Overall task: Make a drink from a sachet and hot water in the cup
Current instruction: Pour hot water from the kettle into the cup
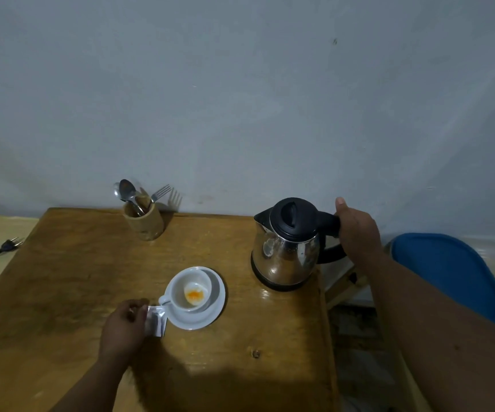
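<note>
A white cup (180, 285) stands on a white saucer (210, 310) in the middle of the wooden table (62, 292). Orange powder (194, 295) lies in the cup's bottom. My left hand (123, 328) holds a silver sachet (156, 321) just left of the saucer, low over the table. A steel kettle (284, 254) with a black lid stands at the right of the table. My right hand (356, 230) is wrapped around its black handle.
A wooden holder (145, 221) with spoons and a fork stands at the back of the table by the wall. A plug and cord (5, 246) lie at the left. A blue chair (454, 272) stands right of the table.
</note>
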